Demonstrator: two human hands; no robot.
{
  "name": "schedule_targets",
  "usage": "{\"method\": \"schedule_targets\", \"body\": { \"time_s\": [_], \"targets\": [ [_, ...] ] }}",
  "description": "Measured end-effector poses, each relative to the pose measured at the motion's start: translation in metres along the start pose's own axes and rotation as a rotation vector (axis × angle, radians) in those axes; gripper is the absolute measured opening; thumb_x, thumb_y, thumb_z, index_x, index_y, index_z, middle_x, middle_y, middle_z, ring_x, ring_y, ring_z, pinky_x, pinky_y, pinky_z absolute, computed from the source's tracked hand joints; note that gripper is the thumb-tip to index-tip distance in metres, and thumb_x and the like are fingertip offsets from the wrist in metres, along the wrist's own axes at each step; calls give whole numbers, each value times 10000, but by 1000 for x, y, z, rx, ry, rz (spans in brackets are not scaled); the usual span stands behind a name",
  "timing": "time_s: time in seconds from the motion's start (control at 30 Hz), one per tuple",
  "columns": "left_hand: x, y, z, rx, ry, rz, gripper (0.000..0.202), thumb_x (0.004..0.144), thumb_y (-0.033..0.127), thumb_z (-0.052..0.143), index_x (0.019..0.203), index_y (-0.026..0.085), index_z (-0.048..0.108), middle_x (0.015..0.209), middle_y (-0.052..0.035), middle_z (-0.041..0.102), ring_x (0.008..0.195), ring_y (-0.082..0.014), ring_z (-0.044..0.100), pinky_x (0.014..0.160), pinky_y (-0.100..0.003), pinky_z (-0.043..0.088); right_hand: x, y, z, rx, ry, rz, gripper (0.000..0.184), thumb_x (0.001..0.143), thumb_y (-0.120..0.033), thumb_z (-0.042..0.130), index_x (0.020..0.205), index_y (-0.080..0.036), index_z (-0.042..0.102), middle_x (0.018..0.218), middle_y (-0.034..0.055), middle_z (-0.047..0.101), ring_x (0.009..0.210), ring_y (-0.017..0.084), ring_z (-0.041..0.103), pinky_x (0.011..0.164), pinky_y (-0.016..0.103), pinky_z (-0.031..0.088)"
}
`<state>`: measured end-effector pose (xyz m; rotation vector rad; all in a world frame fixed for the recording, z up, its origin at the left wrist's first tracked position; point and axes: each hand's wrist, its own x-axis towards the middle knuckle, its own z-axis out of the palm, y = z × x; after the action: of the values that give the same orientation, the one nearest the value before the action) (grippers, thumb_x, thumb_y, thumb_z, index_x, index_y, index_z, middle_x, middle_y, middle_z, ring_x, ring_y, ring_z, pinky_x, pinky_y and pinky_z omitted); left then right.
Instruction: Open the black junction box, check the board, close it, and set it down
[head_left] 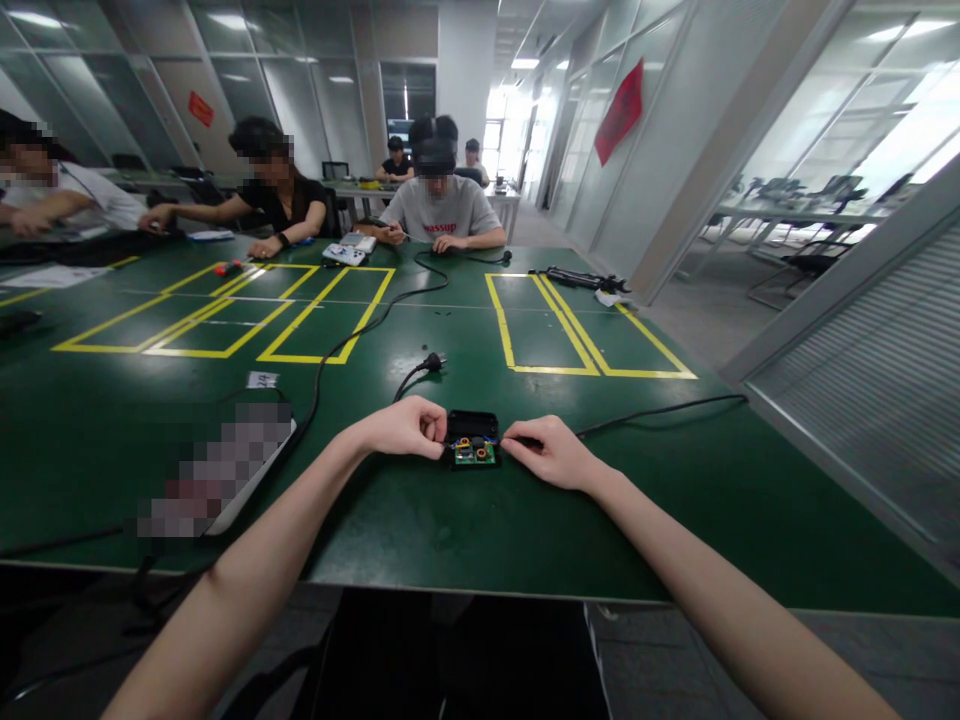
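So nearest to me it's just two bare forearms coming in over the edge of the green table (450, 530), meeting at a small black case (472, 424) lying flat with its lid off. A little green circuit board (474, 455) with copper coils sits in the near half of the case.

The left hand (405, 428) is right against the case's left edge. Its fingers are curled in tight and the thumb and fingertips are pinched on that edge. The right hand (553, 452) is on the case's right side, fingers mostly stretched out and low, tips touching the case where a thin black cable (660, 410) runs off to the right. Can't tell if that hand actually grips anything.

Left of the case, a bit nearer, there's a flat pixelated thing (225, 465). Just beyond the case a black plug (433, 362) lies on the table. Further past it, on both sides, are yellow tape rectangles (568, 322).

Way beyond the case, at the far edge, a person in a grey shirt (439, 210) sits facing this way. To their left are a white device (346, 252) and a person in a black top (289, 200).
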<state>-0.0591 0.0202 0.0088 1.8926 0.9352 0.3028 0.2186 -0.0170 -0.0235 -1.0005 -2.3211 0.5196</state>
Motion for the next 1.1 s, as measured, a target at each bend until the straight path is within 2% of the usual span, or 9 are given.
{"method": "schedule_targets", "body": {
  "time_s": [0.2,0.37,0.57,0.7,0.9,1.1],
  "targets": [
    [-1,4,-2,-15,-23,-22,143,602,264,675,642,167,578,553,70,502,534,-88,423,529,-217,299,-1,0,3,-73,-32,-8,257,968,-307,572,806,-188,733,622,18,664,520,123,539,555,246,352],
    [0,5,1,2,-6,-19,129,596,241,676,638,168,578,565,65,521,545,-91,445,529,-216,306,-1,2,3,-129,-33,-3,238,958,-297,588,791,-193,722,640,23,670,548,134,562,574,255,360],
    [2,2,3,-19,33,22,114,603,224,683,673,162,619,575,60,542,555,-92,462,547,-213,340,0,2,2,-38,24,-38,171,934,-275,591,800,-197,663,747,30,669,636,144,569,608,262,400],
    [3,2,3,1,49,32,109,607,218,685,680,163,625,572,65,528,549,-90,453,548,-211,345,0,5,3,48,48,8,149,940,-280,566,828,-196,617,713,3,611,615,133,516,597,259,389],
    [3,3,4,-8,57,53,128,601,214,676,713,163,643,591,60,541,560,-93,459,544,-210,350,0,5,-3,85,7,7,268,938,-317,583,699,-198,552,654,-6,559,591,129,476,578,265,369],
    [6,-1,7,-28,87,83,136,623,221,686,741,160,656,616,47,567,560,-90,465,539,-208,348,0,8,-6,5,34,18,223,952,-325,579,774,-200,628,716,25,636,634,149,550,604,271,407]
  ]
}}
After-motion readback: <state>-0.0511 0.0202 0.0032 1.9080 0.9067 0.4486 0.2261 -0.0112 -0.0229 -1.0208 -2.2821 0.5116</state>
